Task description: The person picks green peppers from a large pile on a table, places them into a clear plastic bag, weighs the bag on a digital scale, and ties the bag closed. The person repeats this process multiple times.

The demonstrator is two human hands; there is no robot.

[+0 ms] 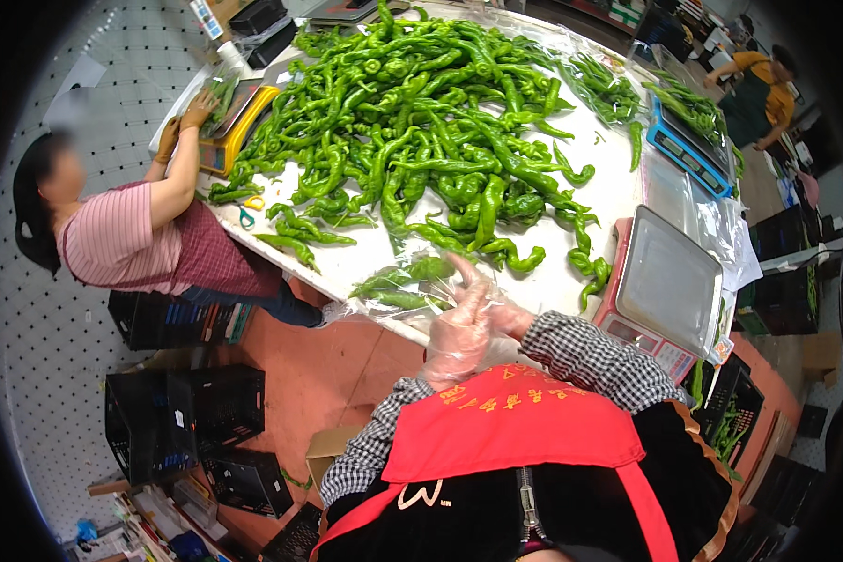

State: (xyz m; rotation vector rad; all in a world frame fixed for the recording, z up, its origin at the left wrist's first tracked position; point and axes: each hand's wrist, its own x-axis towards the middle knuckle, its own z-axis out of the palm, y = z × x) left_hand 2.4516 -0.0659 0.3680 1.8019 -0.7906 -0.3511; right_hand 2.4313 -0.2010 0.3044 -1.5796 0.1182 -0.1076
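Observation:
A clear plastic bag of long green peppers [406,284] lies at the table's near edge, its gathered end at my hands. My left hand [458,341], in a clear disposable glove, is closed on that end. Close against it is my right hand [507,317], also gloved, gripping the bag's end; its fingers are partly hidden behind the left hand. Just beyond, a large heap of loose green peppers [421,119] covers much of the white table [365,256]. To the right of my hands stands a red weighing scale [667,281] with a bare metal pan.
A co-worker [130,218] at the left handles a bag beside a yellow scale [242,130]. Scissors [246,218] lie near the left edge. A blue scale [690,151] carries bagged peppers at the right. Black crates [218,411] stand on the floor. Another person [759,95] stands farther off.

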